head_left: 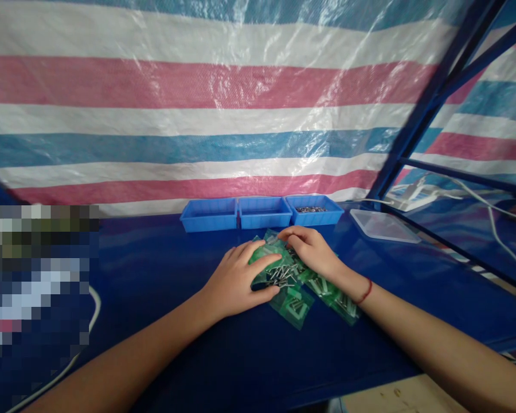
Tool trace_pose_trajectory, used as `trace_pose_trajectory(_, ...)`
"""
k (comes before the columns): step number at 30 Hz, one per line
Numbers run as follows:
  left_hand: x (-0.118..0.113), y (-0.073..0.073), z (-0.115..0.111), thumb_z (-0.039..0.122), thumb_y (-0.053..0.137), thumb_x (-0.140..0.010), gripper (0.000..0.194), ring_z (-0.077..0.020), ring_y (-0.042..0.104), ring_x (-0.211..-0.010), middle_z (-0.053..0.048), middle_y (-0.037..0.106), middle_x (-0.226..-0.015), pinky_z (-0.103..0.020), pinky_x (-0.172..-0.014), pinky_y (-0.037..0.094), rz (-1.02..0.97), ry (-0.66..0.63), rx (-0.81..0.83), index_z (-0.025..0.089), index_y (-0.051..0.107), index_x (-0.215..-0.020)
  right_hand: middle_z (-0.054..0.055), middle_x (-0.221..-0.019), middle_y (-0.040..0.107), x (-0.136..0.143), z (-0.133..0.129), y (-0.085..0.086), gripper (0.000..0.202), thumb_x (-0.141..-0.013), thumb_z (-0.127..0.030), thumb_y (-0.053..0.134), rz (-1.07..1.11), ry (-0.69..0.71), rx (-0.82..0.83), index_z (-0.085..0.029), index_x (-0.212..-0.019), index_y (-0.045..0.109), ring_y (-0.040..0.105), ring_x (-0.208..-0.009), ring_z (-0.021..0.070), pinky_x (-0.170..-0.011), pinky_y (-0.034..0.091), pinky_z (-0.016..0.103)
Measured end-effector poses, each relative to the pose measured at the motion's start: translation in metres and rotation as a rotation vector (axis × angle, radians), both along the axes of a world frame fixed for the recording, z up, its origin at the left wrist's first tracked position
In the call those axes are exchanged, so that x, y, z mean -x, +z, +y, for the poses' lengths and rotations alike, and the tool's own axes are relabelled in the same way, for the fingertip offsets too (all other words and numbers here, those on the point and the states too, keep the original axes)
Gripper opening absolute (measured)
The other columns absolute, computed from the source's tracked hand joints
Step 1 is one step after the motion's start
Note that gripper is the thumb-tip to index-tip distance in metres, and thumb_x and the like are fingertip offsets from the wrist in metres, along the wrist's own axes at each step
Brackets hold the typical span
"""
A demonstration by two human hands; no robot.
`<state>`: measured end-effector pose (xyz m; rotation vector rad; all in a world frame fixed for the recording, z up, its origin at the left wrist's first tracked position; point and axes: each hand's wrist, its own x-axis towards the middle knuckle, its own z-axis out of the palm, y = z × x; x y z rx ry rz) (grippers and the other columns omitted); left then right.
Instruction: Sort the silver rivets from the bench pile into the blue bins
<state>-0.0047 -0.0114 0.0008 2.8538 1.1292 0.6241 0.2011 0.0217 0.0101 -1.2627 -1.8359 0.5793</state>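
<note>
Several small clear-and-green plastic bags [298,310] lie heaped on the blue table, with thin metal pieces inside that look like screws or nails. Loose metal pieces of the same sort [286,275] form a small pile at the heap's left side. My left hand [232,281] curves round that pile with its fingers spread, touching the bags. Over the far right of the heap, my right hand [312,249] has its fingers bent inward, the tips near the back bags. What lies between those fingertips is hidden.
Three blue trays stand in a row behind the heap; the right tray [322,218] holds small metal parts. A translucent lid [382,225] lies to the right, near a blue metal frame [406,132]. A white cable [95,304] runs along the left. Striped sheeting [198,86] hangs behind.
</note>
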Motion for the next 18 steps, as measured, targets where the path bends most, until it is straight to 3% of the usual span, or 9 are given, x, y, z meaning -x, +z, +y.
trace_pose_trajectory(4,0.0,0.0,0.0,0.049,0.052,-0.083,0.05,-0.0293,0.039,-0.125,-0.009,0.038,-0.139,-0.049,-0.1,0.036,0.004,-0.007,-0.007,0.032,0.045,-0.13,0.006,-0.088,0.07,-0.02,0.013,0.008,0.024,-0.077,-0.023,0.045,0.014,-0.154,-0.168,-0.017,-0.083,0.067,0.063,-0.081,0.0197,-0.077,0.047,0.033)
trace_pose_trajectory(7,0.0,0.0,0.001,0.047,0.051,-0.083,0.049,-0.0299,0.038,-0.126,-0.009,0.037,-0.14,-0.05,-0.1,0.036,0.01,-0.004,-0.006,0.033,0.044,-0.13,0.007,-0.091,0.068,-0.052,0.029,0.015,0.026,-0.076,-0.026,0.046,-0.063,-0.41,-0.281,-0.017,-0.09,0.065,0.061,-0.08,0.0202,-0.076,0.047,0.034)
trace_pose_trajectory(9,0.0,0.0,0.001,0.046,0.052,-0.083,0.049,-0.0304,0.039,-0.126,-0.009,0.037,-0.139,-0.051,-0.099,0.036,0.013,-0.008,-0.003,0.033,0.044,-0.13,0.01,-0.092,0.066,-0.075,0.04,0.016,0.031,-0.076,-0.027,0.046,-0.121,-0.581,-0.258,-0.015,-0.098,0.063,0.06,-0.082,0.0218,-0.078,0.047,0.036)
trace_pose_trajectory(12,0.0,0.0,0.002,0.044,0.053,-0.083,0.048,-0.0305,0.041,-0.124,-0.008,0.039,-0.138,-0.051,-0.098,0.038,0.002,-0.012,-0.008,0.033,0.045,-0.13,0.016,-0.096,0.064,-0.097,0.054,0.008,0.04,-0.077,-0.032,0.047,-0.165,-0.663,-0.201,-0.011,-0.108,0.06,0.059,-0.094,0.0275,-0.085,0.044,0.041)
trace_pose_trajectory(16,0.0,-0.001,0.003,0.042,0.05,-0.085,0.046,-0.0302,0.041,-0.124,-0.008,0.038,-0.139,-0.05,-0.099,0.037,-0.007,-0.019,-0.024,0.033,0.045,-0.13,0.021,-0.112,0.059,-0.102,0.066,-0.008,0.055,-0.078,-0.046,0.05,-0.185,-0.737,-0.081,-0.01,-0.119,0.051,0.054,-0.108,0.0307,-0.091,0.04,0.041)
trace_pose_trajectory(18,0.0,-0.001,0.003,0.041,0.05,-0.086,0.046,-0.0298,0.042,-0.123,-0.009,0.038,-0.138,-0.05,-0.099,0.037,-0.004,-0.025,-0.029,0.032,0.044,-0.13,0.023,-0.107,0.06,-0.103,0.069,-0.012,0.058,-0.077,-0.05,0.05,-0.166,-0.78,0.003,-0.007,-0.116,0.052,0.056,-0.104,0.0327,-0.087,0.042,0.042)
